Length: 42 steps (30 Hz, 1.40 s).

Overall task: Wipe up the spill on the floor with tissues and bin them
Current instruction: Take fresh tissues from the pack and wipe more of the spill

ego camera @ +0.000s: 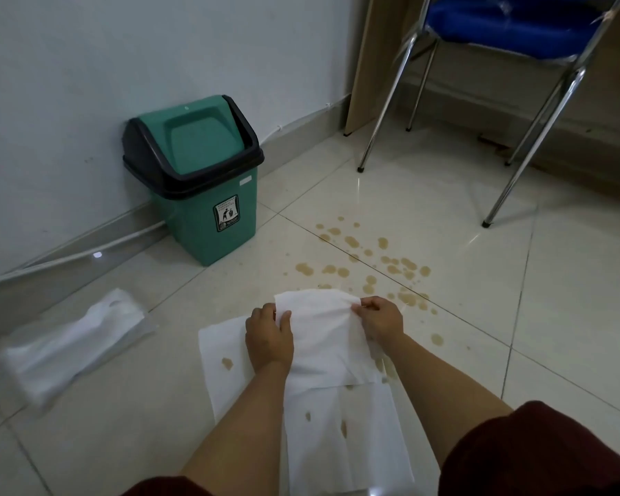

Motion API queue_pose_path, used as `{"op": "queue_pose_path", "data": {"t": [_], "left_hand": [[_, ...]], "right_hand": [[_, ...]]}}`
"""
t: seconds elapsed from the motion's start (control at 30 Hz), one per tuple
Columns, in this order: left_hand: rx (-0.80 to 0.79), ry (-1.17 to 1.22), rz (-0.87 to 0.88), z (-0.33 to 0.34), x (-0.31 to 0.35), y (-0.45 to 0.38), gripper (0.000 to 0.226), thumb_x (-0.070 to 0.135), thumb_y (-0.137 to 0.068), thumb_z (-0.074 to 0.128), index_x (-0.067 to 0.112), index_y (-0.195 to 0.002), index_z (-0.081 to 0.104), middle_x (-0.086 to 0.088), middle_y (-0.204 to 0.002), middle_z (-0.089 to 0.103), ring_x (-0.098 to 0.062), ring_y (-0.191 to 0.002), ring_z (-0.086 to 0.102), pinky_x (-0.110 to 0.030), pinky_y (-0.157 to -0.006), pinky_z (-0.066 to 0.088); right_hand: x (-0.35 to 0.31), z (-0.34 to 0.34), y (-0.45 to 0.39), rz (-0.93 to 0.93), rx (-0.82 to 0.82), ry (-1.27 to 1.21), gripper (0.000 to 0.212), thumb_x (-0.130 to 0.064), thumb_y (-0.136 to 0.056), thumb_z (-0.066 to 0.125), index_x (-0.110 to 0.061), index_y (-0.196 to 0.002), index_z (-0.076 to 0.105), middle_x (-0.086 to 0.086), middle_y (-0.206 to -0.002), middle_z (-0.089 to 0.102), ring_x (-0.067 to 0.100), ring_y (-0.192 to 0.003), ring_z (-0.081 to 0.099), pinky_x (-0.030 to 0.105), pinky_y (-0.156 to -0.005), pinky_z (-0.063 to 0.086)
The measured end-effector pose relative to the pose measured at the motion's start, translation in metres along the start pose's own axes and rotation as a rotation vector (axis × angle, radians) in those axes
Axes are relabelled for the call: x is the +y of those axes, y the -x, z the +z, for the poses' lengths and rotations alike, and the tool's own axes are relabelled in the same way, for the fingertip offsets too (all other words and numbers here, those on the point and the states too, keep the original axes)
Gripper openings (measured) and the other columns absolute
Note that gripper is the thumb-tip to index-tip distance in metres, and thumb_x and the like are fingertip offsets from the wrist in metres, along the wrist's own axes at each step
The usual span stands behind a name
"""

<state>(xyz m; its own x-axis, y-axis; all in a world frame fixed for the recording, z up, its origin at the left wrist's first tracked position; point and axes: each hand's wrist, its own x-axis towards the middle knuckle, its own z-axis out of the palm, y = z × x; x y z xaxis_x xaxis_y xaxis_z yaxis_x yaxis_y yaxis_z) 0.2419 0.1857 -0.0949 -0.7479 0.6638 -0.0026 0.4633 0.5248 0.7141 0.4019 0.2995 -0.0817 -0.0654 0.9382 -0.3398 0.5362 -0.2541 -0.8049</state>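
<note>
Beside brown spill (373, 266), both hands (269, 338) (378, 318) pinching tissue (323, 327) edges

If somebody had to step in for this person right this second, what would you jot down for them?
Left hand and right hand each pinch an edge of a white tissue, held spread above the floor.
Two more tissues lie flat on the tiles under the arms, already spotted brown.
Most of the brown spill is still wet on the tiles ahead, toward the chair.
The green bin stands by the wall, swing lid shut; the tissue pack lies to the left.
Done: a few drops soaked up. Left: wipe the rest, bin all tissues.
</note>
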Motion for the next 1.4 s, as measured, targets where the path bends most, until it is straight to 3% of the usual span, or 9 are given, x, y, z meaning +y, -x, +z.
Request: {"op": "queue_pose_path", "data": {"t": [0.13,0.33,0.47,0.53,0.63,0.73,0.97,1.27,1.4], "left_hand": [[-0.008,-0.036,0.027,0.002,-0.001,-0.012,0.03,0.031,-0.095,0.052,0.007,-0.11,0.059,-0.012,-0.109,0.058,-0.028,-0.102,0.049,-0.034,-0.087,0.039],[0.072,-0.109,0.109,0.007,0.0,-0.003,0.042,0.022,-0.09,0.056,0.012,-0.129,0.046,-0.008,-0.135,0.045,-0.025,-0.126,0.039,-0.035,-0.105,0.033],[-0.141,-0.223,0.413,0.019,0.001,0.006,0.053,0.03,-0.098,0.038,0.016,-0.148,0.025,-0.004,-0.156,0.022,-0.019,-0.146,0.015,-0.033,-0.121,0.009],[-0.227,-0.303,0.519,0.027,0.004,0.009,0.058,0.037,-0.1,0.029,0.02,-0.151,0.009,0.0,-0.16,0.003,-0.016,-0.148,-0.003,-0.031,-0.119,-0.007],[-0.347,-0.428,0.579,0.038,0.007,0.015,0.06,0.044,-0.1,0.019,0.026,-0.15,-0.008,0.001,-0.159,-0.015,-0.017,-0.147,-0.016,-0.036,-0.116,-0.017],[-0.427,-0.529,0.557,0.045,0.0,0.021,0.06,0.047,-0.1,0.014,0.026,-0.149,-0.014,0.002,-0.158,-0.02,-0.016,-0.146,-0.018,-0.041,-0.116,-0.017],[-0.418,-0.568,0.543,0.047,-0.006,0.027,0.059,0.046,-0.1,0.011,0.025,-0.149,-0.015,0.003,-0.158,-0.02,-0.015,-0.146,-0.018,-0.041,-0.116,-0.016],[-0.578,-0.582,0.505,0.039,0.001,0.017,0.059,0.047,-0.1,0.014,0.026,-0.149,-0.013,0.002,-0.158,-0.02,-0.014,-0.146,-0.017,-0.043,-0.118,-0.013],[-0.487,-0.601,0.555,0.017,-0.015,0.017,0.06,0.047,-0.1,0.015,0.029,-0.148,-0.016,0.0,-0.158,-0.02,-0.017,-0.146,-0.017,-0.045,-0.116,-0.014]], "right_hand": [[0.006,0.008,-0.004,-0.016,0.045,-0.015,0.015,-0.022,-0.087,0.068,-0.015,-0.1,0.071,0.0,-0.099,0.07,0.015,-0.09,0.059,0.025,-0.083,0.043],[0.012,0.012,0.001,-0.039,0.183,-0.041,0.021,-0.016,-0.089,0.062,-0.021,-0.108,0.067,0.0,-0.099,0.066,0.014,-0.086,0.059,0.026,-0.079,0.046],[0.01,0.012,0.004,-0.048,0.251,-0.076,0.018,-0.016,-0.09,0.058,-0.02,-0.106,0.065,0.002,-0.103,0.064,0.018,-0.09,0.06,0.032,-0.08,0.049],[0.008,0.013,0.005,-0.061,0.239,-0.071,0.018,-0.015,-0.091,0.056,-0.018,-0.106,0.065,0.003,-0.104,0.064,0.019,-0.093,0.06,0.035,-0.085,0.051],[0.007,0.015,0.006,-0.096,0.236,-0.058,0.018,-0.014,-0.092,0.055,-0.015,-0.106,0.066,0.003,-0.103,0.065,0.018,-0.093,0.059,0.028,-0.081,0.047],[0.008,0.015,0.007,-0.11,0.246,-0.06,0.017,-0.015,-0.092,0.055,-0.016,-0.104,0.066,0.001,-0.101,0.064,0.014,-0.09,0.058,0.024,-0.077,0.042],[0.01,0.014,0.009,-0.118,0.238,-0.046,0.016,-0.015,-0.092,0.054,-0.016,-0.102,0.067,0.0,-0.098,0.065,0.014,-0.088,0.058,0.019,-0.068,0.04],[0.015,0.025,0.04,-0.206,0.284,0.08,0.017,-0.019,-0.093,0.052,-0.018,-0.104,0.065,0.001,-0.109,0.06,0.018,-0.106,0.052,0.03,-0.091,0.045],[0.025,0.04,0.073,-0.266,0.368,0.209,0.02,-0.021,-0.091,0.055,-0.02,-0.11,0.062,0.001,-0.117,0.055,0.02,-0.109,0.05,0.031,-0.094,0.039]]}}
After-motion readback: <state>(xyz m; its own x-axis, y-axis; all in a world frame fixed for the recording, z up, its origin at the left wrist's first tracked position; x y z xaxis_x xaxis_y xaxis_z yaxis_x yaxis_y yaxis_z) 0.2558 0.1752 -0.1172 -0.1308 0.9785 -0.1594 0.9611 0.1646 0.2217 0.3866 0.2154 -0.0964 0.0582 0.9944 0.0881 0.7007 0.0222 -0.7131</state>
